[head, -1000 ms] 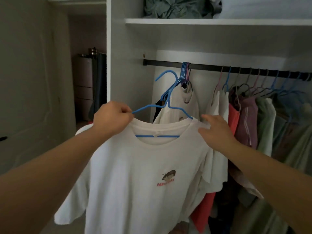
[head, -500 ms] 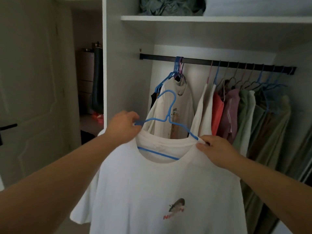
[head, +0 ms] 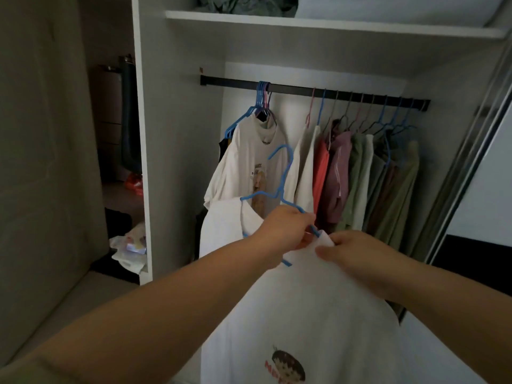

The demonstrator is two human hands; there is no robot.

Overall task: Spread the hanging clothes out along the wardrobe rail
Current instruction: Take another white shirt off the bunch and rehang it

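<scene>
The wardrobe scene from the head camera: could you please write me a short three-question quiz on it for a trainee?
1. True or false: the blue hanger carrying the white T-shirt is hooked on the black rail.
2. Which hand grips the hanger's wire? A) left hand B) right hand
3. Where on the rail is there a bare gap between garments?

Key
1. False: its hook is free in the air, below the rail.
2. A; the right hand pinches the T-shirt's fabric beside it.
3. Between the bunched hangers with the printed T-shirt on the left and the row of clothes on the right.
</scene>
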